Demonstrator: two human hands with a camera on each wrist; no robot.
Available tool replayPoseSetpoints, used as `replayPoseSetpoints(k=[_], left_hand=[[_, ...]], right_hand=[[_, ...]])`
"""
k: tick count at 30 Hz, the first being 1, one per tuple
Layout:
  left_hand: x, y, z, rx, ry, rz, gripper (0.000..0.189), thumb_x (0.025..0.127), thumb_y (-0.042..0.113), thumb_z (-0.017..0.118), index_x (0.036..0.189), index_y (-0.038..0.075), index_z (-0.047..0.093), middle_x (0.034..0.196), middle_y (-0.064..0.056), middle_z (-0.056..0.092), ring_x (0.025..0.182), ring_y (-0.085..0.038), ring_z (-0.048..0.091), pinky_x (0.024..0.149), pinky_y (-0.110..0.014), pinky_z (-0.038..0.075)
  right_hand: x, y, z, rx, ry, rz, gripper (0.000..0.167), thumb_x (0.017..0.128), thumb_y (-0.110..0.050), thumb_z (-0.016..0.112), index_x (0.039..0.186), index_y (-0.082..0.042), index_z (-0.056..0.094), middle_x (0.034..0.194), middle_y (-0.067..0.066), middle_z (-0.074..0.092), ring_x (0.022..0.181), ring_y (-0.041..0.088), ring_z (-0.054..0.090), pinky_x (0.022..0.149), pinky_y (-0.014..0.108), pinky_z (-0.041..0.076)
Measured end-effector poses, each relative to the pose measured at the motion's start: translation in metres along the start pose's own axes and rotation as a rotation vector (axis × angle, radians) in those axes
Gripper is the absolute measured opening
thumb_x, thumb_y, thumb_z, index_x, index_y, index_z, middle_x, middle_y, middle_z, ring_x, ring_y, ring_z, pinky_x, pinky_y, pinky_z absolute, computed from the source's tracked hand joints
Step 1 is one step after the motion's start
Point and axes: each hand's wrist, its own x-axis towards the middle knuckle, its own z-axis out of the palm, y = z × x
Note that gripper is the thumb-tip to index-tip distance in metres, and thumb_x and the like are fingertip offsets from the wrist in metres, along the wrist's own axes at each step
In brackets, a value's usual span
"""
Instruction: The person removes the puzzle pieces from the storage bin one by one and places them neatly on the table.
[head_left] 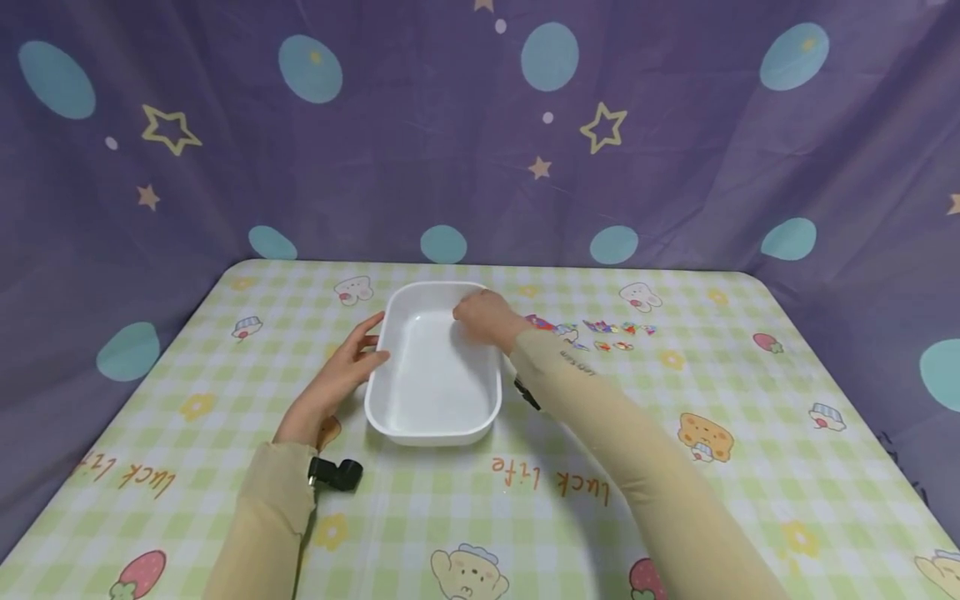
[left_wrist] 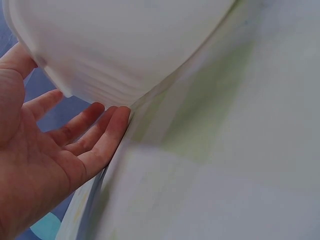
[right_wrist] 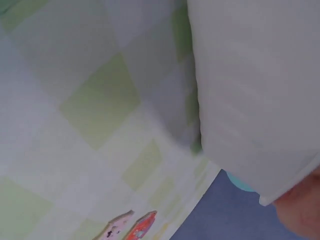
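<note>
A white rectangular plastic basin (head_left: 431, 367) with rounded corners stands upright on the table, its visible inner floor bare. Along its left side is my left hand (head_left: 341, 367), fingers spread and lightly bent, with fingertips against the outer wall. In the left wrist view, the thumb of that hand (left_wrist: 65, 135) lies near the rim. My right hand (head_left: 486, 318) reaches over the far right rim, its fingers bunched inside the basin and slightly blurred. The right wrist view has only a bit of this hand (right_wrist: 300, 210) past the basin wall; I cannot tell whether it holds anything.
Small flat colourful cut-out pieces (head_left: 600, 327) lie scattered to the right of the basin, some partly behind the right sleeve. A green checked cloth (head_left: 420, 517) with cartoon prints covers the table. A purple patterned curtain (head_left: 450, 133) hangs behind the far edge.
</note>
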Motion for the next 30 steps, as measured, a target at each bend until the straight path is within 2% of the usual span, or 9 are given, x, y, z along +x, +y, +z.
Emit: replayPoseSetpoints(k=[6, 13, 16, 20, 23, 30], left_hand=[[-0.003, 0.006, 0.001, -0.016, -0.008, -0.010, 0.066, 0.092, 0.026, 0.051, 0.145, 0.036, 0.014, 0.139, -0.016, 0.033, 0.119, -0.034, 0.043, 0.094, -0.046, 0.041], [-0.011, 0.023, 0.002, -0.030, -0.017, -0.014, 0.067, 0.092, 0.019, 0.050, 0.147, 0.027, 0.012, 0.138, -0.020, 0.032, 0.118, -0.037, 0.042, 0.094, -0.047, 0.041], [-0.009, 0.018, 0.002, -0.026, -0.013, -0.015, 0.067, 0.092, 0.022, 0.051, 0.146, 0.030, 0.013, 0.138, -0.019, 0.033, 0.118, -0.035, 0.043, 0.092, -0.045, 0.042], [-0.002, 0.005, 0.001, -0.019, -0.007, -0.016, 0.066, 0.091, 0.026, 0.052, 0.145, 0.036, 0.014, 0.138, -0.016, 0.034, 0.118, -0.033, 0.043, 0.093, -0.045, 0.042], [-0.001, 0.002, 0.001, -0.020, -0.009, -0.020, 0.066, 0.092, 0.026, 0.052, 0.145, 0.037, 0.013, 0.139, -0.016, 0.033, 0.119, -0.034, 0.043, 0.094, -0.046, 0.041], [-0.015, 0.028, 0.004, -0.011, -0.014, -0.030, 0.065, 0.093, 0.019, 0.048, 0.147, 0.024, 0.011, 0.139, -0.021, 0.032, 0.119, -0.037, 0.041, 0.094, -0.047, 0.041]], right_hand=[[0.002, -0.003, 0.001, -0.057, -0.033, 0.008, 0.016, 0.088, -0.012, 0.050, 0.089, -0.010, 0.066, 0.091, 0.007, 0.066, 0.086, 0.024, 0.062, 0.085, 0.038, 0.046], [0.005, -0.001, 0.005, -0.017, -0.005, -0.010, 0.015, 0.087, -0.012, 0.053, 0.083, -0.011, 0.067, 0.087, 0.004, 0.067, 0.085, 0.021, 0.062, 0.083, 0.035, 0.046], [0.005, 0.000, 0.006, 0.005, 0.000, -0.018, 0.012, 0.084, -0.009, 0.056, 0.085, -0.012, 0.067, 0.089, 0.003, 0.068, 0.086, 0.020, 0.061, 0.084, 0.034, 0.045], [0.005, 0.001, 0.007, 0.001, -0.026, -0.027, 0.012, 0.085, -0.008, 0.055, 0.089, -0.012, 0.066, 0.092, 0.002, 0.067, 0.089, 0.020, 0.060, 0.085, 0.033, 0.044], [0.005, 0.000, 0.006, -0.001, -0.045, -0.029, 0.012, 0.086, -0.008, 0.054, 0.089, -0.013, 0.065, 0.092, 0.002, 0.066, 0.089, 0.020, 0.059, 0.086, 0.033, 0.044], [0.003, -0.002, 0.002, 0.003, -0.081, -0.010, 0.012, 0.086, -0.008, 0.053, 0.090, -0.015, 0.063, 0.092, 0.001, 0.066, 0.090, 0.019, 0.058, 0.090, 0.036, 0.041]])
